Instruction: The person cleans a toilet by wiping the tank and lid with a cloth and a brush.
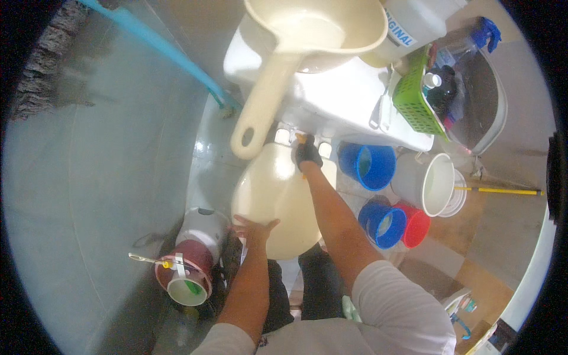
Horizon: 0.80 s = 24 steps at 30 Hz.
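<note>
A cream toilet lid (277, 195) lies below me, with white hinge caps (282, 136) at its far end. My left hand (253, 227) is spread on the lid's near left side, thumb apart from the fingers. Close to the hinges, my right hand (308, 153) wears a dark glove and is curled around a thin orange item (301, 138). Bits of orange show on both sides of that hand; most of the item is hidden. Beyond the hinges is the white cistern (337, 93), and a cream dipper (270, 88) on it overhangs the lid's far left.
Right of the toilet stand blue buckets (389, 166), a red bucket (419, 225) and a white bucket (437, 184). A green basket (410, 106) and a jug (412, 31) bearing writing sit on the cistern. At left are a blue handle (155, 40) and a reddish bucket (195, 255).
</note>
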Available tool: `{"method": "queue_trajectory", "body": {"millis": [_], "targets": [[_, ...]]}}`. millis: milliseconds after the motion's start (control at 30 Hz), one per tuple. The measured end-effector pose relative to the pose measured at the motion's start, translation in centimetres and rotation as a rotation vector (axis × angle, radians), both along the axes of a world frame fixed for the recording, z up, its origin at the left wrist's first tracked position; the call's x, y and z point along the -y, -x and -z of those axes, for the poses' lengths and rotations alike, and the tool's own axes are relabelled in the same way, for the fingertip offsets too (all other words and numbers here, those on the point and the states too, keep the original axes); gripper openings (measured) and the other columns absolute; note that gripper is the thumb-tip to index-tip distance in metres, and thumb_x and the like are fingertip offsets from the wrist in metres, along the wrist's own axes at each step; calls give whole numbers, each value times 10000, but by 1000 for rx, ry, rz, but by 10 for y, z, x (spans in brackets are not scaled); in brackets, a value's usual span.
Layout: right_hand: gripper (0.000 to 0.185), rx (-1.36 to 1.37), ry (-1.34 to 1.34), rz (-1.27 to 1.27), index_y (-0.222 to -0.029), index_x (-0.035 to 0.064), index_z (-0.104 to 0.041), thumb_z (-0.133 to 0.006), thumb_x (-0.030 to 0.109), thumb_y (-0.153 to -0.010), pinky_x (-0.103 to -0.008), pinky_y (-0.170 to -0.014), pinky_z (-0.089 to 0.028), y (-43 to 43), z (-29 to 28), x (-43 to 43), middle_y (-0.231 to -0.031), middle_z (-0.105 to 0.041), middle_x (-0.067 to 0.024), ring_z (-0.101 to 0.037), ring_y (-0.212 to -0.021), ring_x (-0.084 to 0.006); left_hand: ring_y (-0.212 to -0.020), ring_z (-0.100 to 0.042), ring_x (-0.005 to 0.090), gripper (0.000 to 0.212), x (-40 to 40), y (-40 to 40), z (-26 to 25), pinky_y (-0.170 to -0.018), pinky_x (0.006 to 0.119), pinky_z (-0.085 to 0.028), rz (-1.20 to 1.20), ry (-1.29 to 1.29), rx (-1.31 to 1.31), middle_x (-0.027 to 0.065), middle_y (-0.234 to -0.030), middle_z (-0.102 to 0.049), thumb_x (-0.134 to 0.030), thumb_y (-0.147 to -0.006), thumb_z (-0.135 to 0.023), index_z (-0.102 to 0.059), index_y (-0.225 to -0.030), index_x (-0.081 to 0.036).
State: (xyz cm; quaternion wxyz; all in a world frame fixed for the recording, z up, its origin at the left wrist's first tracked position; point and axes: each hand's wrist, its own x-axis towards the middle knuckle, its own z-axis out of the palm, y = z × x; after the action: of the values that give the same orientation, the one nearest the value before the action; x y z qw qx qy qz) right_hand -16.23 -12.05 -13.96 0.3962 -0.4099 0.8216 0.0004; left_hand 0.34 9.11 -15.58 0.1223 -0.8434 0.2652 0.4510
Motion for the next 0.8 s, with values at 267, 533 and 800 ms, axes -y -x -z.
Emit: {"method": "queue_trajectory", "body": {"millis": [267, 533, 800], "targets": [[417, -76, 5, 37, -1164, 140, -346, -388, 396, -838, -449, -764, -438, -10, -15, 15, -988, -599, -186, -582, -929, -338, -1268, 29, 474, 1418, 12, 10, -11, -878, 663, -292, -78, -23, 64, 258, -1366, 188, -555, -399, -800, 169, -1345, -133], [403, -45, -70, -16, -1177, 158, -284, -358, 375, -845, -434, -843, -400, -13, -22, 13, -1087, -554, -201, -539, -1010, -350, -1260, 37, 489, 1440, 13, 7, -12, -869, 652, -315, -69, -74, 55, 267, -1362, 185, -584, -373, -792, 161, -1346, -119], [372, 64, 72, -6, -1201, 178, -294, -330, 337, -867, -471, -840, -383, -5, -25, -15, -1117, -528, -219, -514, -1031, -379, -1247, 12, 517, 1424, -13, 1, 9, -906, 640, -280, -26, 121, 168, 274, -1362, 178, -563, -371, -803, 114, -1356, -99]]}}
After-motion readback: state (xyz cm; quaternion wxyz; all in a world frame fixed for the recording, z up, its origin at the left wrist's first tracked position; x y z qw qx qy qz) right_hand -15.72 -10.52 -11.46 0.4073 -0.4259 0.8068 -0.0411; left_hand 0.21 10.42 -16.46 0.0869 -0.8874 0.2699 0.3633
